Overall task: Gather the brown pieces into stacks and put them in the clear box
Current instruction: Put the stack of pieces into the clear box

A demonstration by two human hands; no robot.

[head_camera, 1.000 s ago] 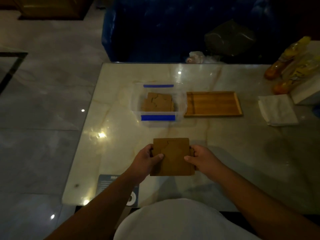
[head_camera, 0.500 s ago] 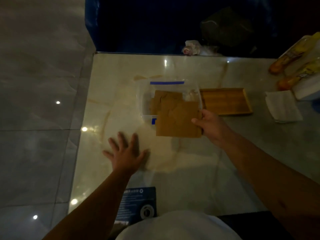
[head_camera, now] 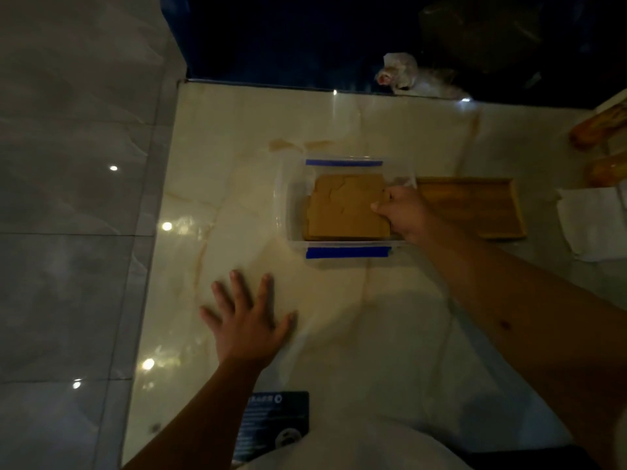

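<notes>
Fingers of our right hand (head_camera: 403, 212) pinch the right edge of the flat brown jigsaw-cut stack (head_camera: 346, 212), low inside the clear plastic box (head_camera: 283, 205) at frame centre. Our left hand (head_camera: 247, 325) lies splayed and empty on the pale marble table (head_camera: 237, 137), lower left.

Dim light, head view looks down on a pale marble table (head_camera: 339, 327). Clear box (head_camera: 283, 212) with blue tape strips on its near and far rims sits mid-table. Stack of brown pieces (head_camera: 346, 208) lies flat inside it, jigsaw-like cut lines visible on top. Right hand (head_camera: 405, 212) is over the box's right side, fingers pinching the stack's right edge. Left hand (head_camera: 249, 323) is flat on the table, fingers spread, nearer than the box and to its left, touching nothing else. Wooden tray (head_camera: 475, 205) is just beside the box on the right; white napkin (head_camera: 590, 222) beyond it. Dark card (head_camera: 271, 425) lies at the near edge.
</notes>
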